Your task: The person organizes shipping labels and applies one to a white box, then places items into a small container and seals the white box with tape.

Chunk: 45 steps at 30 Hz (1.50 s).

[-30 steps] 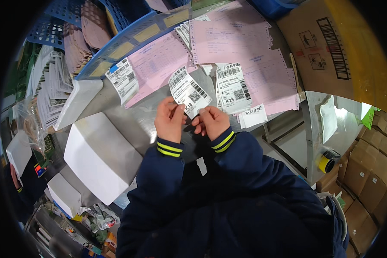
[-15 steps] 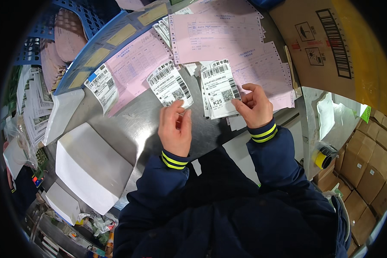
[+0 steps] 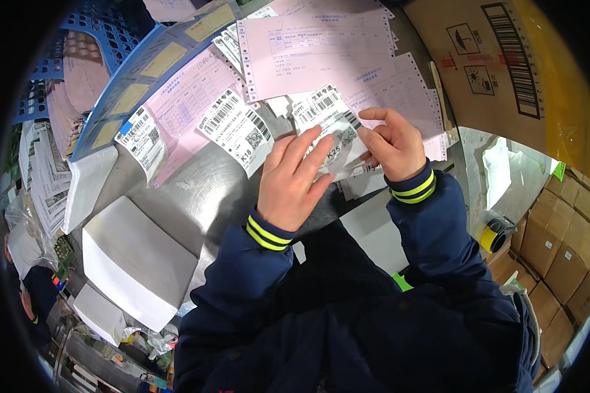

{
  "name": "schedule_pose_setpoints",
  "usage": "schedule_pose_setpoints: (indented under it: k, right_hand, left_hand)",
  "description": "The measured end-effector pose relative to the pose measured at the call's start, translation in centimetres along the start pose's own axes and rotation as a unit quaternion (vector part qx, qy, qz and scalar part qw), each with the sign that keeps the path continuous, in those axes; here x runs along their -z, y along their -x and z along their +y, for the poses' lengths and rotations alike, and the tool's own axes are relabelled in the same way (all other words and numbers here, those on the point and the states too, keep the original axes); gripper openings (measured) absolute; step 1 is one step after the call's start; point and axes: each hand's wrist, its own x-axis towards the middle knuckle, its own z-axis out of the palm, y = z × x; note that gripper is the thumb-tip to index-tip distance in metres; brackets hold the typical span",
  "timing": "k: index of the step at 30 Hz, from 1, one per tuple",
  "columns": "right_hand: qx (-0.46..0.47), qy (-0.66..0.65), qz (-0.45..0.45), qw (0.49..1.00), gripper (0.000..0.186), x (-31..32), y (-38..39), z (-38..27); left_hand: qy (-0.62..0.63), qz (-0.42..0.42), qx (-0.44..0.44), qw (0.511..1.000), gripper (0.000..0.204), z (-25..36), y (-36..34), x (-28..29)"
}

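While both navy sleeves with yellow cuff stripes come up from the lower edge, the left hand (image 3: 294, 183) lies flat with fingers extended, pressing down on a white barcode label (image 3: 331, 124) on the metal table (image 3: 203, 196). Right hand (image 3: 392, 145) is curled, thumb and fingertips pinching the right edge of the same label. Label sits mid-table, partly on bare steel, partly over the pink forms behind it.

Just left of the hands: a second barcode label (image 3: 237, 130) lying flat, tilted. Further left, a third label (image 3: 141, 139) at the edge of a pink sheet (image 3: 185, 98).

Beyond the hands: a large pink perforated form (image 3: 314, 52) overlapping more pink sheets.

Left side: white boxes (image 3: 134, 262) near the table edge, and a blue plastic crate (image 3: 137, 72) with yellow slips on its rim. Stacks of paper (image 3: 39, 170) far left.

Right side: a brown cardboard box (image 3: 498, 65) top right, more cartons (image 3: 557, 262) lower right, and a yellow tape roll (image 3: 495, 234) beside them.
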Motion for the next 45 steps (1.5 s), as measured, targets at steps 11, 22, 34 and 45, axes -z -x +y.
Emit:
schedule_pose_setpoints:
  k: [11,22,34,45]
  right_hand:
    - [0.058,0.124,0.067,0.988,0.037,-0.2,2.1,3.4]
    - [0.040,0.126,0.018,0.991,0.030,0.5,1.2,2.8]
    - [0.024,-0.055,0.021,0.998,0.029,0.3,0.5,0.8]
    - [0.009,0.114,0.018,0.993,0.041,0.4,1.9,4.0]
  left_hand:
    - [0.111,0.050,0.151,0.981,0.014,-0.9,0.6,-2.1]
    - [0.100,0.021,0.154,0.983,0.015,-0.8,0.7,-2.1]
    - [0.095,-0.005,0.110,0.989,0.017,-0.9,0.6,-2.0]
    - [0.099,-0.009,0.149,0.984,0.017,-0.8,0.5,-2.0]
